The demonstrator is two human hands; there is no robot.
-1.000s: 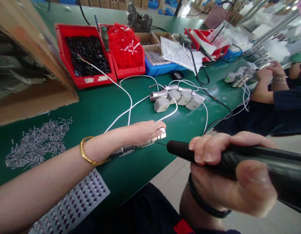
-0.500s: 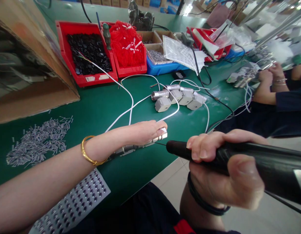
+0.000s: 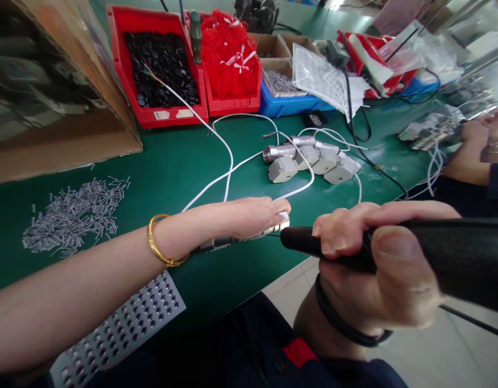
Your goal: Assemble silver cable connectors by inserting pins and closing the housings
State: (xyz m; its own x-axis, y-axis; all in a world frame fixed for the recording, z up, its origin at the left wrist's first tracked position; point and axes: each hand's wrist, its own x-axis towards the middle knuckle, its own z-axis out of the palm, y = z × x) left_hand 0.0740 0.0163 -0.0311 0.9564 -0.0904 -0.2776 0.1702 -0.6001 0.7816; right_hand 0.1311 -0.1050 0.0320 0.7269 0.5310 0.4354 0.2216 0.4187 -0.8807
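My left hand (image 3: 249, 216) lies on the green table, fingers closed around a slim metal connector (image 3: 232, 240) that runs under my wrist and ends at a white cable. A gold bangle (image 3: 160, 249) circles that wrist. My right hand (image 3: 373, 269) grips a black electric screwdriver (image 3: 454, 258) held level, its tip (image 3: 287, 237) touching the connector's end by my left fingertips.
Several grey-and-metal connectors (image 3: 313, 159) with white cables lie beyond my hands. Red bins (image 3: 123, 32) of black parts and red string stand at the back, beside a blue bin (image 3: 289, 102). Small metal pins (image 3: 75, 213) are scattered left, a perforated plate (image 3: 123, 328) lies near. Another person's hands (image 3: 478, 134) work right.
The view has shifted so everything sits a little further right and lower. The screwdriver has closed the small gap to the connector's end; my left hand keeps its hold.
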